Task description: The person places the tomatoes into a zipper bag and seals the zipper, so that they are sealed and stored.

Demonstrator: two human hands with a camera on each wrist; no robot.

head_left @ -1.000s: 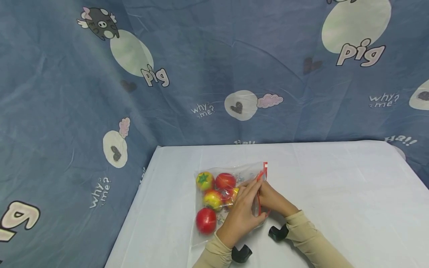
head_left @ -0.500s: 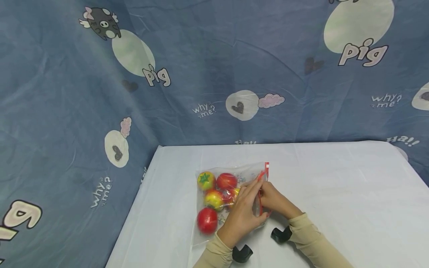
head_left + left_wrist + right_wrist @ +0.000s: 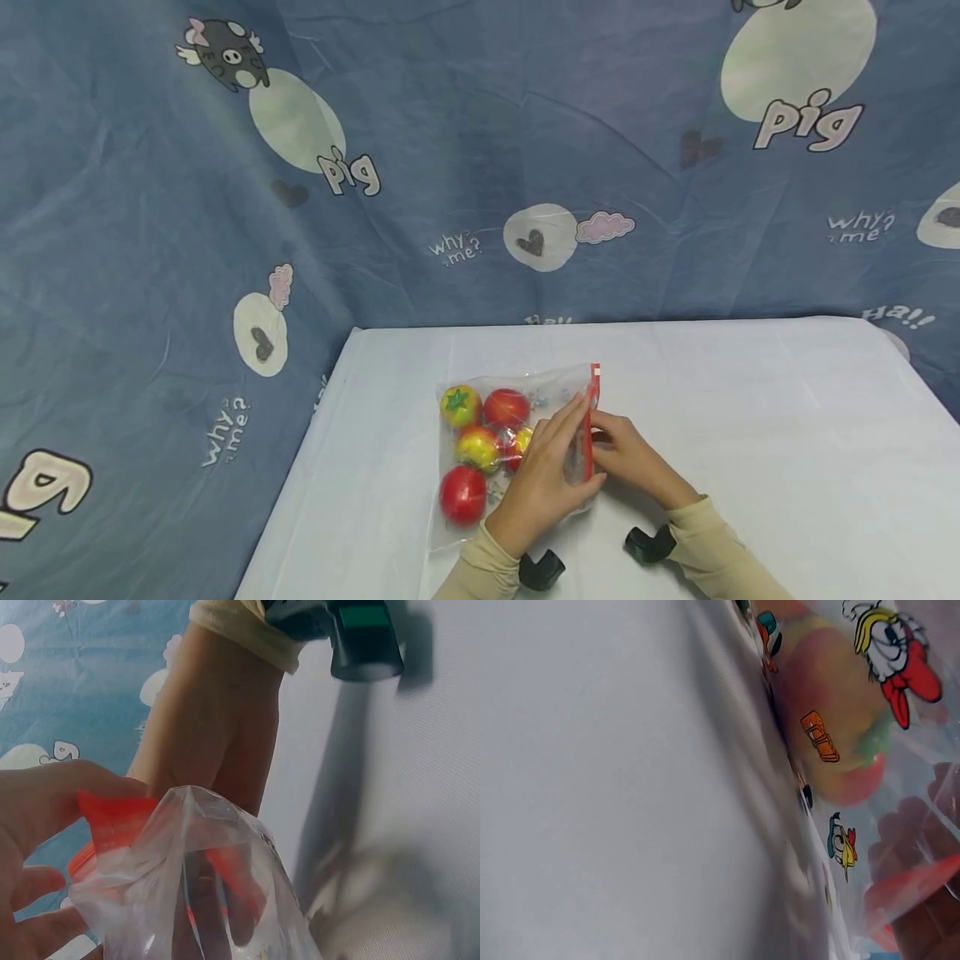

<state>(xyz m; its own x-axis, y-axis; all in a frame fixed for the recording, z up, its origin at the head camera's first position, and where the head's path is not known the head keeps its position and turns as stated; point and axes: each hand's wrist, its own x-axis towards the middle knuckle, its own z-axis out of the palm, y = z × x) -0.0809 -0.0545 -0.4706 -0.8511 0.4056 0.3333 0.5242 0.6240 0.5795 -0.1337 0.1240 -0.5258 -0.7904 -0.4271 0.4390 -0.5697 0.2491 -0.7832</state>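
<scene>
A clear zip bag [image 3: 540, 387] with a red closing strip lies on the table, its mouth to the right. Several red and yellow round fruits show inside, among them a red one [image 3: 462, 495] and a yellow one with a green star-shaped top [image 3: 460, 405]. My left hand [image 3: 543, 479] lies over the mouth and grips the upper lip by the red strip [image 3: 116, 817]. Beside the strip is my right hand [image 3: 633, 457], its fingertips at the mouth and partly hidden. Through the plastic, the left wrist view shows its fingers hanging loosely. Nothing visible is held in it.
A white cloth covers the table [image 3: 750, 417]. Black wrist devices, one near the left wrist [image 3: 542, 570] and one near the right [image 3: 649, 544], hang close to the tabletop. A blue printed curtain [image 3: 420, 167] stands behind the table and on its left.
My right hand has drawn back to the right, out of the bag's mouth, and its fingers now show beside the red strip. The left hand and the fruits stay in place.
</scene>
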